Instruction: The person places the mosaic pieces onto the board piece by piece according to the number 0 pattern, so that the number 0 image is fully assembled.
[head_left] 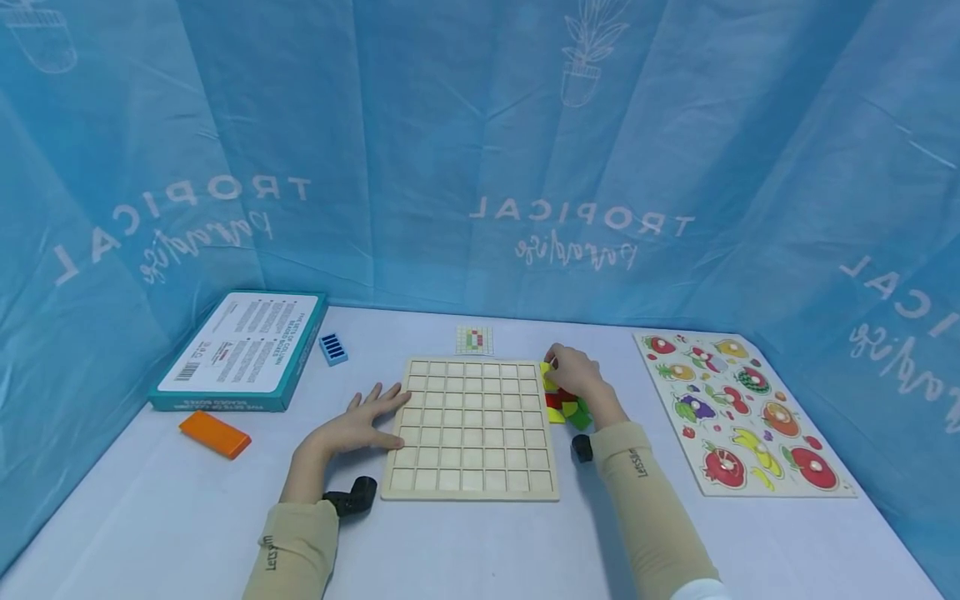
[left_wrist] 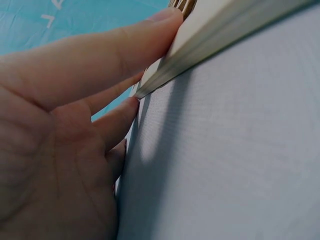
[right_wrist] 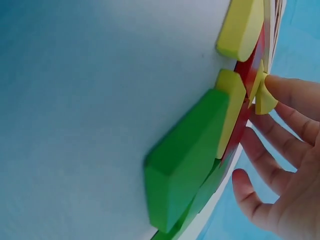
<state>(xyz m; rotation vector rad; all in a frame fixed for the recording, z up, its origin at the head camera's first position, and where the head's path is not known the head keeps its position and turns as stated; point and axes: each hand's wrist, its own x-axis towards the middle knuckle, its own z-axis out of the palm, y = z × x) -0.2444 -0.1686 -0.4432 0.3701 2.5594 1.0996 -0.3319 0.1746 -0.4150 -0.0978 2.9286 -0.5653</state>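
Note:
A pale wooden board [head_left: 472, 425] with a grid of square cells lies flat in the middle of the table. My left hand [head_left: 351, 429] rests against its left edge with fingers spread; in the left wrist view the thumb and fingertips touch the board's side. Beside the board's right edge, my right hand [head_left: 576, 372] pinches a yellow block [right_wrist: 266, 97] between thumb and fingers. Below that hand sits a small pile: a green block [right_wrist: 187, 150], another yellow block [right_wrist: 241, 27] and red blocks [right_wrist: 235, 131], partly covered by the hand in the head view.
A small grid card [head_left: 474, 340] with coloured squares lies behind the board. To the left are a teal box [head_left: 243, 350], a small blue slotted piece [head_left: 333, 349] and an orange block [head_left: 215, 434]. A fruit puzzle board [head_left: 738, 417] lies at right. Blue curtains [head_left: 450, 167] enclose the table.

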